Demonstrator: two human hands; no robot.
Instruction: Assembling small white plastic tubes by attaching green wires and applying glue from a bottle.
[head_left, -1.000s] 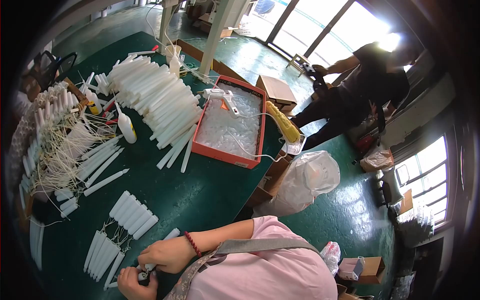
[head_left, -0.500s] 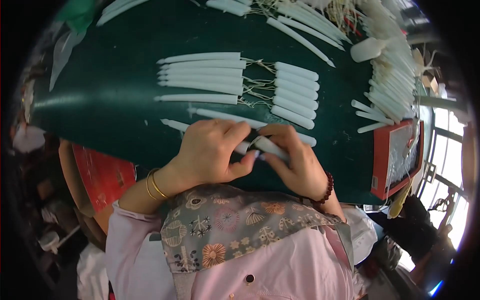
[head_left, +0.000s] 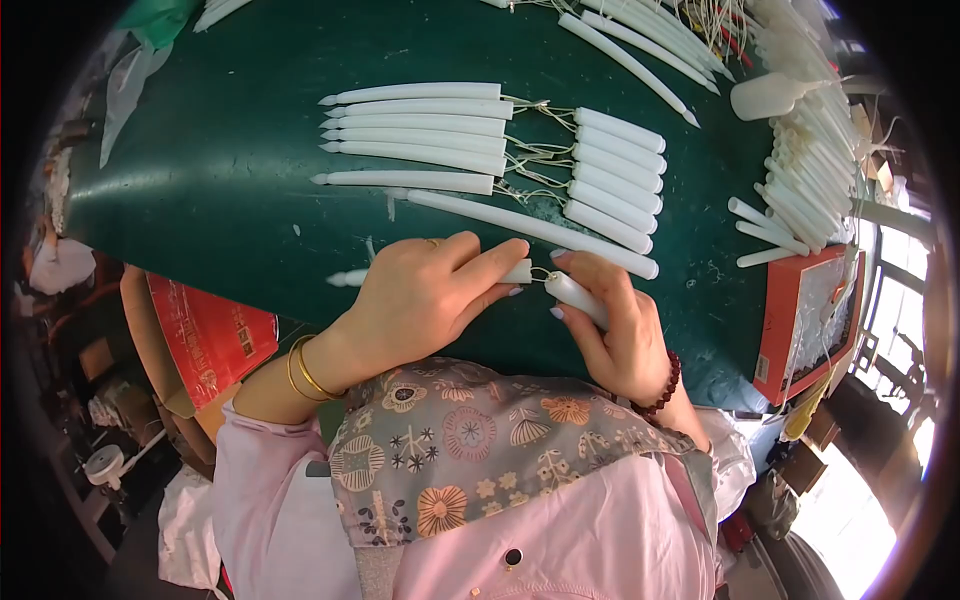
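Tons of open tabletop (head_left: 235,200) left of the candle rows (head_left: 425,130), easy pass; one long white stick (head_left: 520,222) blocks straight ahead of the left hand (head_left: 420,295) and right hand (head_left: 612,325) tho.

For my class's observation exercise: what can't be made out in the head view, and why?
Head view: middle of the tapered white tube, behind the left hand.
Head view: lower end of the short white tube, inside the right hand.
Head view: green item, cut off by upper edge.

Grn tbl (head_left: 240,130), wht candles (head_left: 430,155) on
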